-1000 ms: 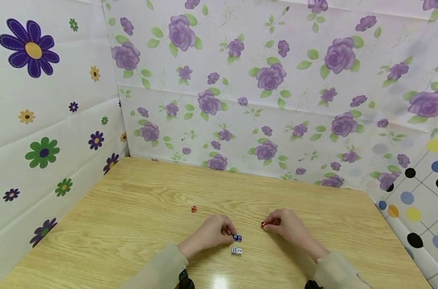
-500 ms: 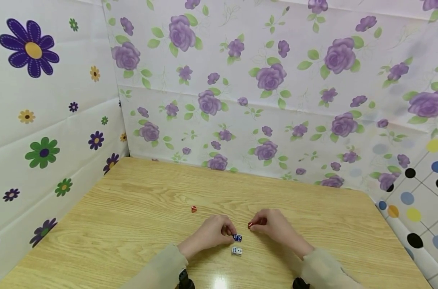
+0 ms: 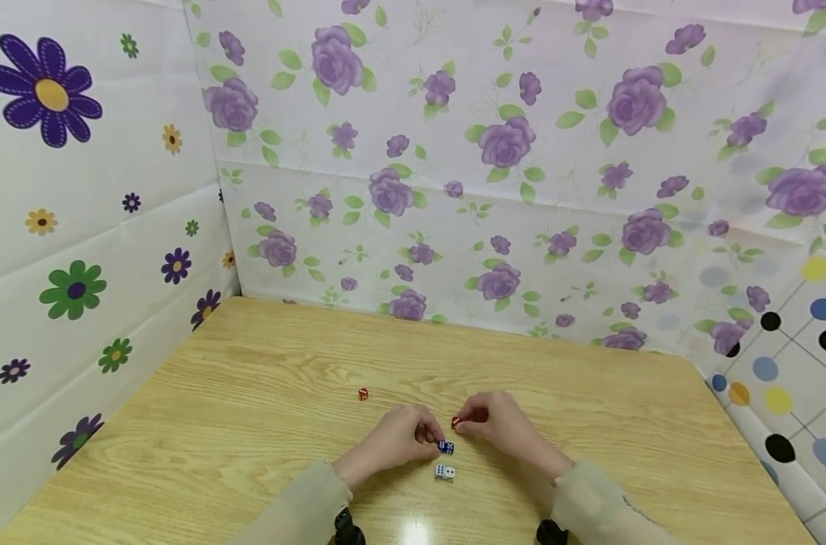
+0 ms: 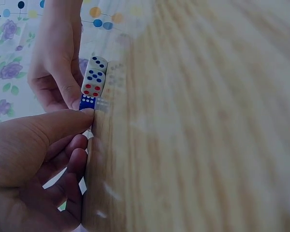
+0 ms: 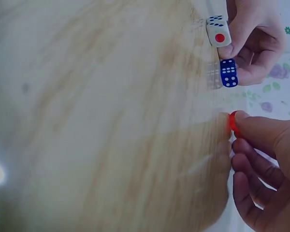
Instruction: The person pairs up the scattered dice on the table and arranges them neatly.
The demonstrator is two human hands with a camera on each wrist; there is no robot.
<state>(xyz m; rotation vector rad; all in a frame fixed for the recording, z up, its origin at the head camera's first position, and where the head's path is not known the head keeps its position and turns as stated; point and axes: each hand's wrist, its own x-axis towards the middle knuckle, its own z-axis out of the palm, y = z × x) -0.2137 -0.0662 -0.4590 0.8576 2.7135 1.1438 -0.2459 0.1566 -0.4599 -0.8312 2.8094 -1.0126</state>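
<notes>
Two blue dice with white pips sit side by side on the wooden table. My left hand holds the left one between thumb and fingertips; its thumb partly covers the blue die in the left wrist view. Just behind and right of the pair, my right hand pinches a red die low over the tabletop. The right thumb hides much of that red die in the right wrist view. In front of the blue pair, two white dice stand together.
Another red die lies farther back, left of the hands. The wooden table meets a flowered cloth wall at the back, with patterned cloth along both sides.
My right hand has moved left with the red die, bringing it close to the blue dice. The left hand has stayed at the blue dice. The head view has shifted slightly.
</notes>
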